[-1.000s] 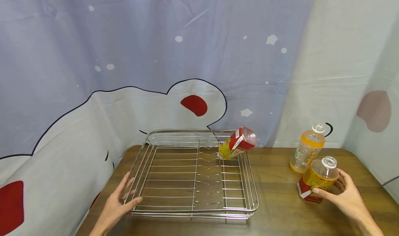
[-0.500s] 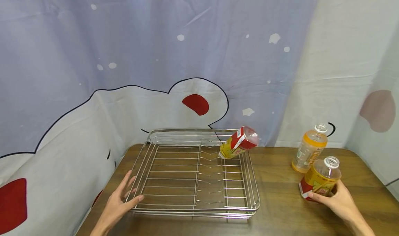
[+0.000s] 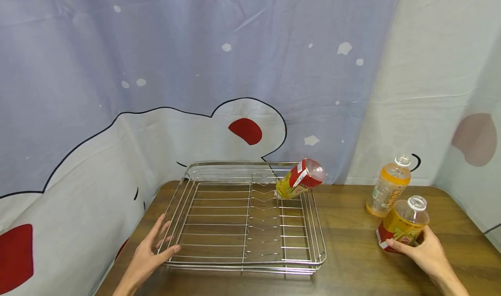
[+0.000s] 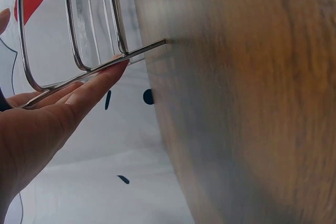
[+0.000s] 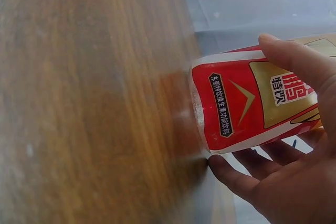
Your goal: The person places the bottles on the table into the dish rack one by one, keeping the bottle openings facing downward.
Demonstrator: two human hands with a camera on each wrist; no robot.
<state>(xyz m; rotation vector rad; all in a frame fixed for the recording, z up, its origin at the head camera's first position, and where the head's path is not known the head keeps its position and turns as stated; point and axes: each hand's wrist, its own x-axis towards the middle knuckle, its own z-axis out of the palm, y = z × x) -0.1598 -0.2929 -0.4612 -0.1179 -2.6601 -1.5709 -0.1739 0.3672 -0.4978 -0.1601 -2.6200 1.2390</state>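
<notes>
At the right of the table my right hand (image 3: pixel 424 252) is around a clear plastic drink bottle (image 3: pixel 401 228) with a red and yellow label and an uncapped mouth. In the right wrist view the thumb (image 5: pixel 294 59) lies on its label, the fingers on the opposite side, and the bottle's base is close to the wood. My left hand (image 3: pixel 146 252) touches the left side of a metal wire rack (image 3: pixel 240 267), fingers straight along the outside and thumb across the rim. A similar red and yellow bottle (image 3: pixel 299 178) leans neck-down in the rack's back right corner.
Behind the right-hand bottle stands an uncapped clear bottle (image 3: pixel 387 189) with orange bands. A row of bent wire dividers (image 3: pixel 262 228) runs front to back inside the rack. A printed curtain (image 3: pixel 250 70) hangs behind the wooden table (image 3: pixel 344 252).
My right hand has shifted slightly left and closed in around the front of the bottle, its thumb lower on the label. The left hand stays at the rack.
</notes>
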